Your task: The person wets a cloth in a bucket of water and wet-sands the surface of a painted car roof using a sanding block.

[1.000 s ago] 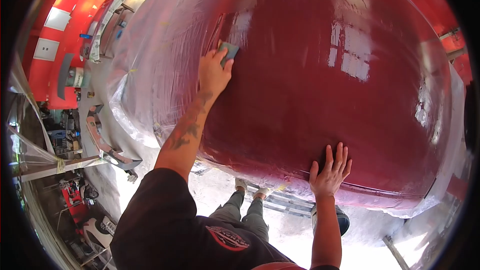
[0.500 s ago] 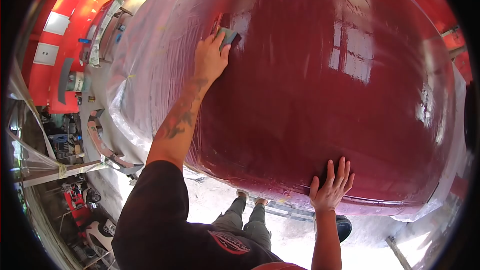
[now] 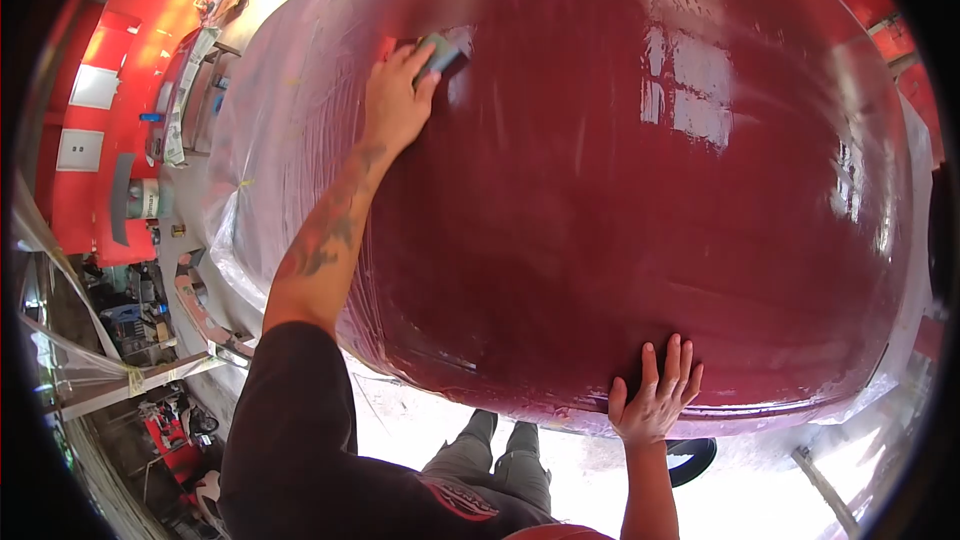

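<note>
A large, glossy dark red car panel (image 3: 560,200) fills the middle of the view, wet-looking and streaked, with window reflections on it. Near its far left edge my left hand (image 3: 398,98) is closed around a small grey-green sanding block (image 3: 441,54), pressed against the paint. That arm is stretched far across the panel. My right hand (image 3: 655,395) lies with fingers spread on the near edge of the panel, holding nothing. The face of the block against the panel is hidden.
Clear plastic sheeting (image 3: 290,110) covers the area left of the panel. A black round tub (image 3: 694,462) stands on the floor below my right hand. A wooden beam (image 3: 150,380) and a curved bumper-like part (image 3: 205,315) are at left. Tools and parts clutter the lower left.
My left hand and the sanding block have shifted slightly farther up and left in the view. My right hand stays on the near edge. The whole view has tilted a little.
</note>
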Tool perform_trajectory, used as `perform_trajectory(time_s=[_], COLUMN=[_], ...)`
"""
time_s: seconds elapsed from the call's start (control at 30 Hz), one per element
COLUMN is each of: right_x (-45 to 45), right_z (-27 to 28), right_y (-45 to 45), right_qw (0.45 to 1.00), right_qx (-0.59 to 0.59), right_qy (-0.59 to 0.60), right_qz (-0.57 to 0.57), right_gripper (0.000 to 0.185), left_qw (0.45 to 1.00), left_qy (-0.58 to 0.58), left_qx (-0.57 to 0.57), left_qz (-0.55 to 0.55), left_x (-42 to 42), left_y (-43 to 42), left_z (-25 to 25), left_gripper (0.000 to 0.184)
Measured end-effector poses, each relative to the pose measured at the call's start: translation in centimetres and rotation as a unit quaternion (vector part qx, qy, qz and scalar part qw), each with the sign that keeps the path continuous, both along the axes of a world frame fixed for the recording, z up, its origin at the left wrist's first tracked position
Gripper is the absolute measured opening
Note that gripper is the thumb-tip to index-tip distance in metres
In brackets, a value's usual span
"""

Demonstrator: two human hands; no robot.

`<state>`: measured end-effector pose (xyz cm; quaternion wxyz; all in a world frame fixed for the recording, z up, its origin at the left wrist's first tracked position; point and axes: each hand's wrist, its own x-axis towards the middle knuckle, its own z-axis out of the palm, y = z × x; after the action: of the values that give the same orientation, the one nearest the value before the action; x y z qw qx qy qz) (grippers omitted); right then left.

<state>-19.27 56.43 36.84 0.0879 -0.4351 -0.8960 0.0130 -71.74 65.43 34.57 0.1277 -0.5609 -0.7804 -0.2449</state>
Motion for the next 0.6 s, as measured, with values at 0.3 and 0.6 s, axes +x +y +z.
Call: perform_trajectory(time_s=[0.3,0.6], right_x=[0.4,0.3], right_z=[-0.3,-0.3], right_y=[-0.1,-0.2], right_qw=[1.000,1.000], right_qx=[0.007,-0.007], right_qy=[-0.010,0.003], right_qz=[0.009,-0.002], right_gripper=[0.053,0.051], left_qw=[0.987,0.999], left_qy=[-0.119,-0.023], left_qx=[-0.036,-0.017], left_qz=[0.099,-0.020], left_x=[-6.6,-1.1], left_y=[11.0,0.7], left_z=[1.9,0.4], left_gripper=[0.042,0.042])
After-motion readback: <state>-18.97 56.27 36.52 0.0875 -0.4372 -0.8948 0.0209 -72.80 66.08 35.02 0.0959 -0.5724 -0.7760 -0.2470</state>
